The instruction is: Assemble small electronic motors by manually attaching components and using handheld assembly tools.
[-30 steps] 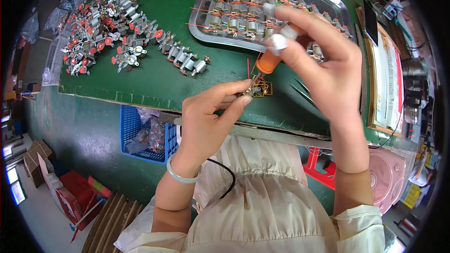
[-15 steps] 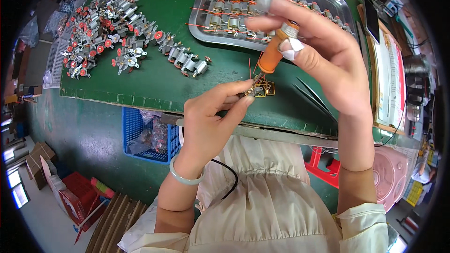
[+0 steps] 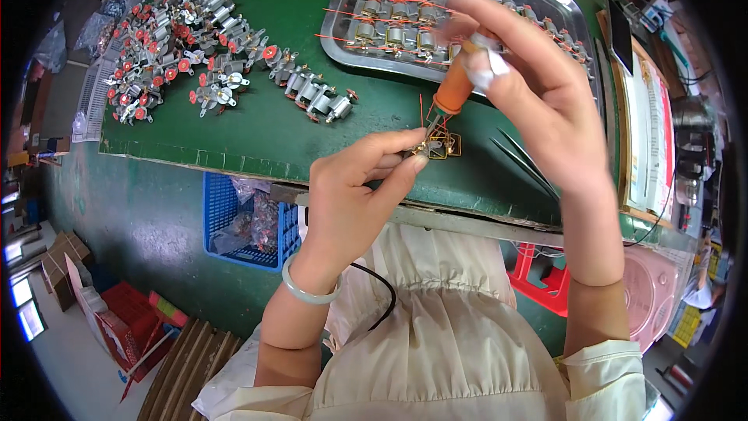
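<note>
Green bench (image 3: 257, 121): right hand (image 3: 538, 101) has lowered its gripped orange tool (image 3: 452, 90) onto, seemingly, left hand's (image 3: 358, 187) pinched part (image 3: 438, 143)

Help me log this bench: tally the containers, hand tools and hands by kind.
Metal tray: 1
Blue basket: 1
Orange-handled tool: 1
Tweezers: 1
Hands: 2, left hand, right hand
Total: 6

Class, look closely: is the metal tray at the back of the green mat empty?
No, the metal tray holds rows of small motors with red wires.
</note>
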A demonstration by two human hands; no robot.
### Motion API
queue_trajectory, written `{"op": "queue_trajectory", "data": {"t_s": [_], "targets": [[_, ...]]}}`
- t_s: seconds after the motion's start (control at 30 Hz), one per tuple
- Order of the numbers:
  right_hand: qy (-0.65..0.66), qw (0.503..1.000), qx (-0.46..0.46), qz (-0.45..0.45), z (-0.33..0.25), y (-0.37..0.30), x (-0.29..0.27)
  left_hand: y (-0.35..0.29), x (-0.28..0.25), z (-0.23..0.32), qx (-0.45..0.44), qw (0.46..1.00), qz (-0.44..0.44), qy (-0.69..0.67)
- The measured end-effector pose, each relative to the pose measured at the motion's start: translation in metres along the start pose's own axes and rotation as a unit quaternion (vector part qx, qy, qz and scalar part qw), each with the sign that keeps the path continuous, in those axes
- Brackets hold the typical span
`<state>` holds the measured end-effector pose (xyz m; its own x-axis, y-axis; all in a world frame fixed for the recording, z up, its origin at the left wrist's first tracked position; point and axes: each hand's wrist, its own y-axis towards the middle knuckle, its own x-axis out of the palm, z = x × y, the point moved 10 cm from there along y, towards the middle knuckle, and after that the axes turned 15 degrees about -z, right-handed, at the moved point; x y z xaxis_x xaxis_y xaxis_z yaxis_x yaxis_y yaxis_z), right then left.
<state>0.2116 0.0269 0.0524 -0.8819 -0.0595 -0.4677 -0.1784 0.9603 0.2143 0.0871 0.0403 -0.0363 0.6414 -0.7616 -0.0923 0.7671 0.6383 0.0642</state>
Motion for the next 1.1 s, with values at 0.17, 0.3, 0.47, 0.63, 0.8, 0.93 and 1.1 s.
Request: {"op": "queue_trajectory", "data": {"t_s": [0.17,0.3,0.47,0.63,0.8,0.93,1.1], "targets": [[0.152,0.983,0.068,-0.075,0.009,0.001,0.001,-0.001,0.000,0.003,-0.012,1.000,-0.005,0.002],[0.113,0.985,0.132,-0.003,0.032,0.005,-0.005,0.000,0.001,0.001,-0.003,1.000,-0.001,0.001],[0.001,0.979,0.169,0.112,0.024,-0.002,-0.011,0.000,-0.001,0.002,0.007,1.000,0.013,0.000],[-0.274,0.952,-0.039,0.131,-0.024,-0.004,-0.010,-0.001,0.000,0.003,0.010,1.000,0.017,-0.007],[-0.119,0.992,-0.032,0.015,-0.009,-0.001,0.000,-0.001,0.000,0.004,0.020,1.000,0.018,-0.003],[-0.075,0.997,0.033,0.001,0.004,0.000,-0.002,-0.003,0.001,0.007,0.014,1.000,0.015,0.009],[-0.039,0.992,0.108,0.057,0.019,-0.011,-0.004,0.000,0.002,0.007,0.013,1.000,0.016,0.017]]}}
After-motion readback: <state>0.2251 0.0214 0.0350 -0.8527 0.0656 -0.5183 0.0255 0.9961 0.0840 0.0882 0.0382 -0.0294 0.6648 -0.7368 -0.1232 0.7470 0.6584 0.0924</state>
